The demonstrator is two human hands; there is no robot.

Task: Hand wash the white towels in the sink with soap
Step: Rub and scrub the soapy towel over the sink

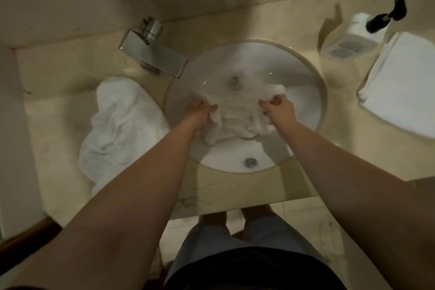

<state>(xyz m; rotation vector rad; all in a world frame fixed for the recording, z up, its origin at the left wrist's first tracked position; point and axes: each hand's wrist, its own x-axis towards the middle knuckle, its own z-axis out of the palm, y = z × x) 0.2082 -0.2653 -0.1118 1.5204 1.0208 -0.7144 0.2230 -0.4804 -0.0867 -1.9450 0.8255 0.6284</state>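
Observation:
A wet white towel (235,117) hangs bunched over the round white sink (303,70), above the water. My left hand (200,110) grips its left end and my right hand (277,107) grips its right end, fingers curled into the cloth. The towel sags between both hands. A white soap bottle (348,40) with a black pump stands on the counter at the back right.
A chrome faucet (153,54) juts over the sink's left rim. A crumpled white towel (122,125) lies on the beige counter at the left. Folded white towels (404,82) are stacked at the right. The sink's overflow hole (250,162) faces me.

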